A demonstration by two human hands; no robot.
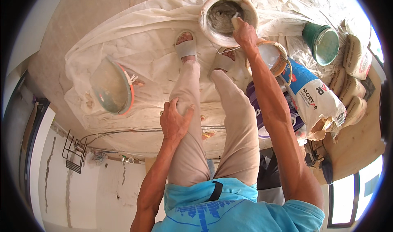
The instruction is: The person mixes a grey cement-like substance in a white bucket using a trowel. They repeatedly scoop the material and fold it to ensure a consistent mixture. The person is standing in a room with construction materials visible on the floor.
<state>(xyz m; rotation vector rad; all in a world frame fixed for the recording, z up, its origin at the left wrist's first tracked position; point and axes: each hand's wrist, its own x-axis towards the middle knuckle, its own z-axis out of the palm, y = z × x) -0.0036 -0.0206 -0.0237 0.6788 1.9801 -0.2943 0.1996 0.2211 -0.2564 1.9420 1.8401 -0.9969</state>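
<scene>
A whitish, mortar-smeared bucket (204, 19) stands at the far middle on the sheet, with a wet grey mix (221, 19) inside. My right hand (246, 35) reaches over its right rim, closed around the pale handle of a tool (236, 22). The tool's working end is down at the mix and I cannot make out its kind. Lower and to the left, my left hand (175, 120) lies on my left leg near the knee, fingers spread and holding nothing.
A cream drop sheet (151, 48) covers the floor. An orange-rimmed basin (110, 86) lies left. Right of my feet are another bucket (272, 56), a green bucket (325, 46), a white-and-blue sack (313, 95), stacked brown sacks (355, 56) and a purple container (256, 109).
</scene>
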